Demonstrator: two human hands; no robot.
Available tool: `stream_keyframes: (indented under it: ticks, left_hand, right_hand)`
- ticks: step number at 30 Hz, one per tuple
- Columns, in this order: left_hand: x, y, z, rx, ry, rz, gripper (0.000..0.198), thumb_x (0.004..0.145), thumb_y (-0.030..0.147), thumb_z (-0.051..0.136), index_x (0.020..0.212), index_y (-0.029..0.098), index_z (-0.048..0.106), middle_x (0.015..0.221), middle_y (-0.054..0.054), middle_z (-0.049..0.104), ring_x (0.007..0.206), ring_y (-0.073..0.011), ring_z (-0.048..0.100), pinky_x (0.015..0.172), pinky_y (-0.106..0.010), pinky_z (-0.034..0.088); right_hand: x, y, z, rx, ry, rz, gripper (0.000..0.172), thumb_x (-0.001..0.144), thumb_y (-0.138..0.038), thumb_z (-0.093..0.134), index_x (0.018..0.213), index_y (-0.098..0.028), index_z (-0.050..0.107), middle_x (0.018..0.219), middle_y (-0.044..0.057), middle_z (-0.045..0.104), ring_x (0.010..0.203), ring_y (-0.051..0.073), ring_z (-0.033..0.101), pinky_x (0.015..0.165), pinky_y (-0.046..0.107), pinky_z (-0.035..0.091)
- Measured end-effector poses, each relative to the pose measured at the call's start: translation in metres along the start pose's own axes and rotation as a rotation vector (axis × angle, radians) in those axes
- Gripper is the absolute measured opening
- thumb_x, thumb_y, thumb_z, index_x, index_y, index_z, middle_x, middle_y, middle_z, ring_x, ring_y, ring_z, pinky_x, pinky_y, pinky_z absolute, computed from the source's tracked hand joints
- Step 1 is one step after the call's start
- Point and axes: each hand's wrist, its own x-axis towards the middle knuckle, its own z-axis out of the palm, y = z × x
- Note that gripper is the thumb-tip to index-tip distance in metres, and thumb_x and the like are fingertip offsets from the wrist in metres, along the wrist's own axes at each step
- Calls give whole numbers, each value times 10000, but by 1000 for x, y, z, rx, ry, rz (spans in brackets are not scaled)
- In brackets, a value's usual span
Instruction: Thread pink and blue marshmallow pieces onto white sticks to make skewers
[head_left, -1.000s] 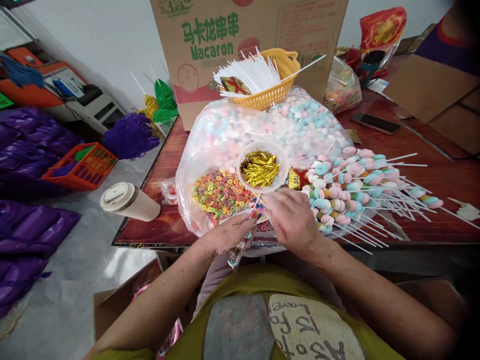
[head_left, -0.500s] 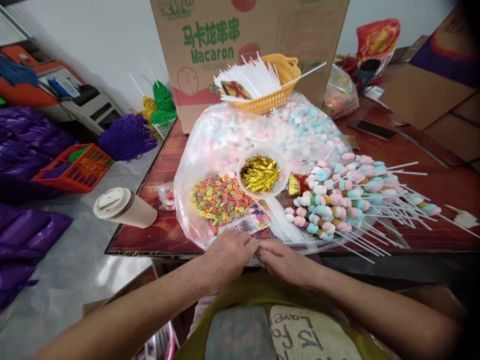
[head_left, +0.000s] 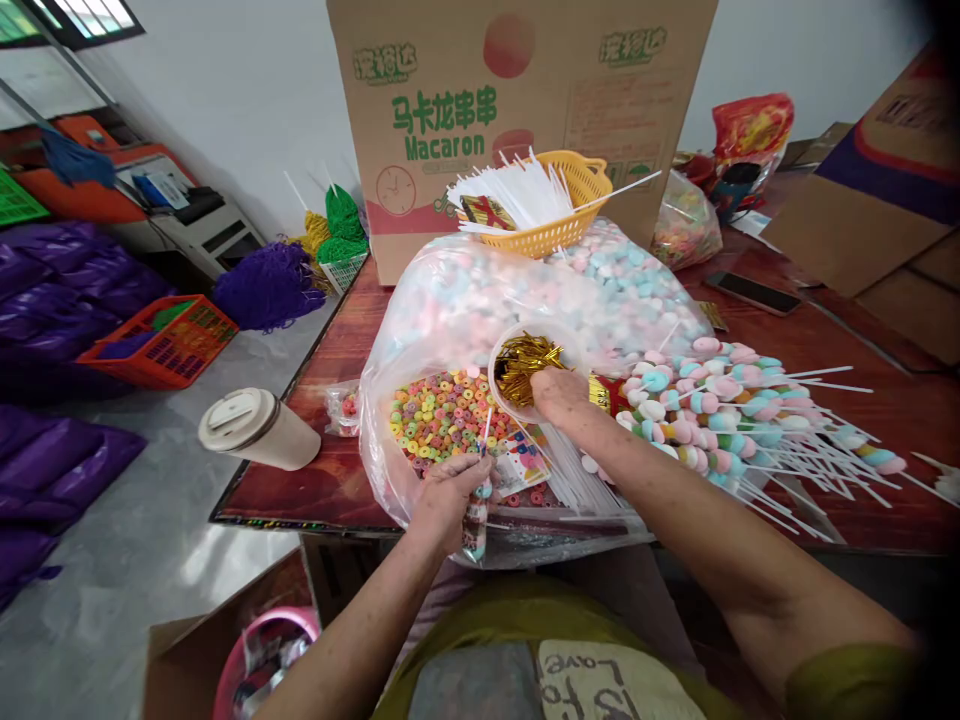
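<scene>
Gold strips (head_left: pixel 529 362) reached into, wrapped skewer (head_left: pixel 476 528) held

A tip-over was judged possible: the bowl (head_left: pixel 575 347) could have been tilted if its near rim was pressed by the right hand (head_left: pixel 559 397), and strips would have been spilled over the ring-shaped pieces (head_left: pixel 435 415) beside it. Several strips could have been pulled out together, loosely heaped as they were. The wrapper's neck could have been opened by a slackened left pinch; whether it was fastened could not be told.

Pose: the left hand (head_left: pixel 448 495) was held low near the front edge of the table (head_left: pixel 341 335). Its grip was closed round the wrapper's neck, with the stick pointed up and away and the filled end hung below. The right forearm was stretched over the white sticks (head_left: pixel 576 472), fingers dipped into the bowl. The right fingertips were hidden; whether anything was pinched could not be told.
</scene>
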Motion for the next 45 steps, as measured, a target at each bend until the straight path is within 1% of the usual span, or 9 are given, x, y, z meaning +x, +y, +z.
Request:
stream_keyframes:
  ticks: [5, 9, 14, 20, 24, 27, 32, 39, 45]
  left_hand:
    - [2, 14, 1, -169, -68, -78, 297, 529, 313, 772, 699, 125, 618, 612, -11, 618, 439, -109, 552, 395, -217, 431]
    - [0, 17, 7, -189, -140, -97, 256, 578, 267, 736, 753, 110, 634, 634, -25, 629, 454, -110, 565, 411, -219, 442]
    - [-6, 19, 13, -170, -217, -82, 280, 581, 283, 750, 765, 98, 647, 531, 4, 566, 453, -112, 558, 399, -198, 410]
    - [-7, 18, 17, -178, -221, -20, 300, 564, 306, 779, 726, 113, 616, 539, 4, 580, 478, -116, 570, 453, -216, 453]
    - [-7, 15, 23, -86, -182, -7, 300, 563, 330, 764, 716, 122, 613, 643, -11, 630, 447, -94, 552, 396, -194, 398]
    - [-8, 10, 29, -12, -150, 6, 245, 593, 333, 723, 662, 136, 593, 529, 28, 566, 369, -56, 455, 349, -166, 299]
    - [-15, 5, 36, 85, -171, 22, 183, 608, 283, 633, 531, 157, 525, 395, 55, 450, 318, -47, 354, 331, -173, 241]
    - [-19, 9, 32, 68, -133, -12, 131, 626, 285, 561, 580, 177, 503, 414, 67, 425, 333, -54, 330, 339, -174, 225]
    - [-15, -4, 17, 61, -235, 91, 117, 630, 261, 613, 649, 150, 582, 594, 25, 529, 535, -83, 465, 500, -188, 382]
  right_hand:
    - [-22, 7, -18, -46, 14, -77, 273, 761, -105, 494, 964, -91, 677, 1007, 208, 641, 918, 296, 622, 705, 332, 448]
    - [-61, 15, -21, 51, -32, -267, 273, 804, -120, 460, 994, -158, 651, 861, 88, 670, 815, 188, 624, 694, 252, 436]
    - [-95, 14, 9, 789, -129, -328, 321, 868, -218, 354, 1158, -175, 486, 646, -33, 598, 425, 80, 494, 466, 196, 390]
    - [-111, 7, 31, 1247, -304, -262, 267, 831, -424, 440, 788, -165, 485, 608, -13, 595, 326, 51, 392, 330, 180, 242]
    - [-125, 9, 28, 1279, -117, -294, 293, 847, -409, 423, 912, -151, 544, 639, -20, 568, 397, 58, 421, 394, 194, 310]
    - [-133, 7, 23, 1156, -87, -427, 262, 873, -306, 372, 983, -156, 557, 692, -16, 556, 483, 65, 447, 480, 207, 352]
    - [-128, -6, 29, 1039, 33, -379, 160, 875, -268, 380, 824, -186, 508, 528, -61, 443, 514, 95, 423, 539, 226, 350]
    - [-128, -11, 38, 1015, -3, -312, 168, 862, -280, 394, 712, -205, 409, 469, -67, 469, 457, 92, 428, 496, 218, 343]
    - [-123, -10, 37, 1010, -186, -220, 184, 825, -254, 415, 648, -204, 402, 408, -74, 441, 399, 84, 391, 445, 203, 305]
